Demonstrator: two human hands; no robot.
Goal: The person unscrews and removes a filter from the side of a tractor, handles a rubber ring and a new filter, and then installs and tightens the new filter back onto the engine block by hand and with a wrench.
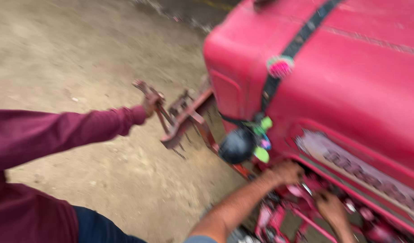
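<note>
The frame is blurred. A red tractor hood (351,76) fills the right side. My left hand (288,173) reaches in under the hood, its fingers curled on a red part of the machinery (306,184). My right hand (330,207) rests lower among pinkish-red engine parts (279,216); blur hides its grip. A co-worker in a maroon sleeve (58,132) stretches a hand (149,102) to a rusty red metal bracket (180,119) at the tractor's front and grips its bar.
A black rounded object (236,145) with green and pink decorations (262,135) hangs from a dark strap (301,38) over the hood. Bare sandy ground (81,54) spreads to the left. The co-worker's dark trousers (99,227) are at the bottom left.
</note>
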